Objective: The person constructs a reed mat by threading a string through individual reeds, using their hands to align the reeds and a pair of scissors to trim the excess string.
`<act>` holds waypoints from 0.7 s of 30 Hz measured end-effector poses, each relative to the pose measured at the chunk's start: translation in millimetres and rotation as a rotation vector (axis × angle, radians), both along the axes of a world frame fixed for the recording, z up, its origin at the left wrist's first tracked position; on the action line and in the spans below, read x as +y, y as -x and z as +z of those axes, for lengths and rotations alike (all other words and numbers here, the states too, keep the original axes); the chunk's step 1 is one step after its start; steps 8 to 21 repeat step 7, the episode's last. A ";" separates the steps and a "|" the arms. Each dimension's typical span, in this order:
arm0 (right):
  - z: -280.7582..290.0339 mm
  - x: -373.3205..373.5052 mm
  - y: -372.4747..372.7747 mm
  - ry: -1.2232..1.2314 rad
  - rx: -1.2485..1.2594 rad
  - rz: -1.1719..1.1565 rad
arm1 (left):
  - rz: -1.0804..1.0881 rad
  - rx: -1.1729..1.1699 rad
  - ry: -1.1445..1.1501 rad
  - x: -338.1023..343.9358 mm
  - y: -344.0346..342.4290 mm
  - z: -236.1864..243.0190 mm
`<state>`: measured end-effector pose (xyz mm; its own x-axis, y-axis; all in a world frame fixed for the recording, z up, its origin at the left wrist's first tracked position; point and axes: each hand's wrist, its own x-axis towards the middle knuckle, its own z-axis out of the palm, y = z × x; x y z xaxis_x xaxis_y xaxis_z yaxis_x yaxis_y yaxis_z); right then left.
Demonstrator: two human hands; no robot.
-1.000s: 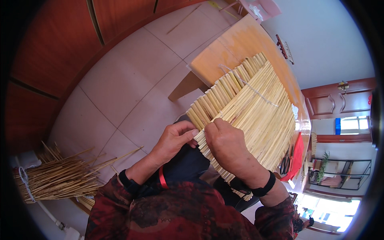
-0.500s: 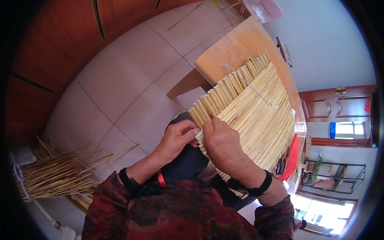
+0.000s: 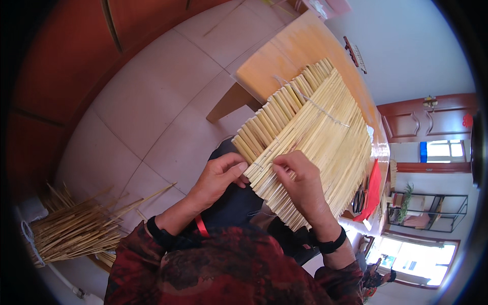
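Note:
A mat of pale yellow stalks (image 3: 325, 132), sewn side by side with light thread, rests partly on the wooden table and reaches over my lap. Along its left side, a row of thicker, cut stalk ends (image 3: 262, 127) lies crosswise to the long stalks. At the near left corner my left hand (image 3: 216, 178) is closed on the mat's edge, thumb on top. My right hand (image 3: 300, 180) is just above the mat's near part, thumb and fingertips pinched together. What it pinches is too fine to make out. Loose thread (image 3: 262, 213) hangs below the near edge.
The wooden table (image 3: 259, 68) extends beyond the mat. A bundle of long thin stalks (image 3: 76, 229) lies low at the left. Red cloth (image 3: 373, 188) and dark-handled scissors (image 3: 359, 198) are right of the mat. Another person (image 3: 376, 277) shows at the lower right.
My right hand has moved right, away from my left hand and the mat's corner, uncovering stitches there. My left hand stays at the corner. The view has shifted slightly.

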<state>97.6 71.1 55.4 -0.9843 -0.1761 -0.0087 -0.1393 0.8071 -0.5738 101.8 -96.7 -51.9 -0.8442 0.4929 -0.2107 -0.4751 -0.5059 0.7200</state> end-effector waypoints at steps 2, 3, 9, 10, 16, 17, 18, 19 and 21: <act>-2.5 -4.8 -1.9 -0.116 0.094 0.085 | -0.011 0.010 0.010 -2.8 2.8 6.7; -3.5 -6.5 -2.2 -0.237 0.182 0.180 | -0.073 0.010 0.025 -3.3 4.1 8.5; -6.0 -10.9 -3.1 -0.329 0.132 0.168 | -0.134 0.049 0.103 -0.3 3.1 5.7; -6.0 -10.9 -3.1 -0.329 0.132 0.168 | -0.134 0.049 0.103 -0.3 3.1 5.7; -6.0 -10.9 -3.1 -0.329 0.132 0.168 | -0.134 0.049 0.103 -0.3 3.1 5.7; -6.0 -10.9 -3.1 -0.329 0.132 0.168 | -0.134 0.049 0.103 -0.3 3.1 5.7; -6.0 -10.9 -3.1 -0.329 0.132 0.168 | -0.134 0.049 0.103 -0.3 3.1 5.7; -6.0 -10.9 -3.1 -0.329 0.132 0.168 | -0.134 0.049 0.103 -0.3 3.1 5.7; -6.0 -10.9 -3.1 -0.329 0.132 0.168 | -0.134 0.049 0.103 -0.3 3.1 5.7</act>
